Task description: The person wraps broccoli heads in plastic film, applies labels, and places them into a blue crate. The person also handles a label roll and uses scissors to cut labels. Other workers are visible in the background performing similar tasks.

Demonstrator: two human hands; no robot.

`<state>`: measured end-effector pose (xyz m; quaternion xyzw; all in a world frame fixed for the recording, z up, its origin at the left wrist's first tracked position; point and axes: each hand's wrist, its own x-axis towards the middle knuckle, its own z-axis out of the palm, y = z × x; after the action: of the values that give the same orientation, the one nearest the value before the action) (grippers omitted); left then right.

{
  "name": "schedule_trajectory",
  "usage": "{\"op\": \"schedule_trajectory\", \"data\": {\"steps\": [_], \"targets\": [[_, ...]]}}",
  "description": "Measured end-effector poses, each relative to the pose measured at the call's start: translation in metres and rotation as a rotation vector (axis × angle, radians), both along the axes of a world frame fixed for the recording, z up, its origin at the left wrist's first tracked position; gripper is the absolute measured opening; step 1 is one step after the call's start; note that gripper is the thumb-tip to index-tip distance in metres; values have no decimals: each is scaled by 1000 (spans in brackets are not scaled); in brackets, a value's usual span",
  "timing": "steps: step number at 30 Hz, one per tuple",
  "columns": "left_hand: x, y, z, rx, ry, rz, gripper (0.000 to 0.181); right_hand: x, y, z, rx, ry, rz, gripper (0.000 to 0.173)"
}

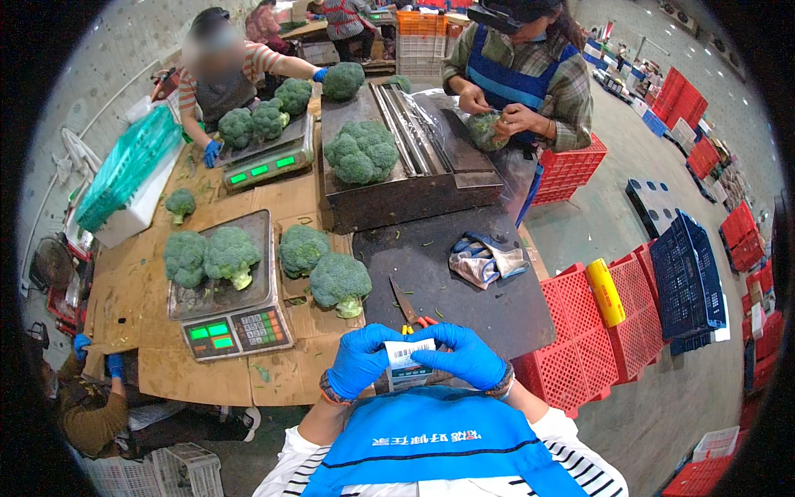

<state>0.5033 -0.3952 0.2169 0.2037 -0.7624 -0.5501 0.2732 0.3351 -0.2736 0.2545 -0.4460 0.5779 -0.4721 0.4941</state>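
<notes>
In blue gloves, my left hand [362, 361] and my right hand [463, 357] both pinch a printed label [408, 359] with a barcode, close in front of my apron. Just beyond my fingers lies a knife [405, 299] with an orange handle, partly hidden by the gloves. Two broccoli heads [232, 253] rest on the near digital scale [237, 332]. Beside that scale, on cardboard, are two more, a broccoli head [303, 250] and a broccoli head with its stem towards me [340, 282].
A wrapping machine [410, 196] bears a broccoli head [361, 152]. Crumpled work gloves [487, 259] lie on the dark tabletop [410, 248]. Red crates [568, 332] and a yellow roll [605, 292] stand right. Co-workers handle broccoli at the far scale [270, 163] and machine; another person [93, 404] crouches lower left.
</notes>
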Motion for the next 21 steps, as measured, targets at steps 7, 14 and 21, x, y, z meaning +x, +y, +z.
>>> {"op": "schedule_trajectory", "data": {"steps": [7,14,21], "targets": [[-1,0,-1,28,27,-5,17,-1,-1,-2,6,5,3,34],[-2,-1,0,37,28,-13,16,-1,-2,1,-6,-6,8,34],[-1,-3,-2,22,23,-23,16,-1,-4,1,13,-8,8,35]]}}
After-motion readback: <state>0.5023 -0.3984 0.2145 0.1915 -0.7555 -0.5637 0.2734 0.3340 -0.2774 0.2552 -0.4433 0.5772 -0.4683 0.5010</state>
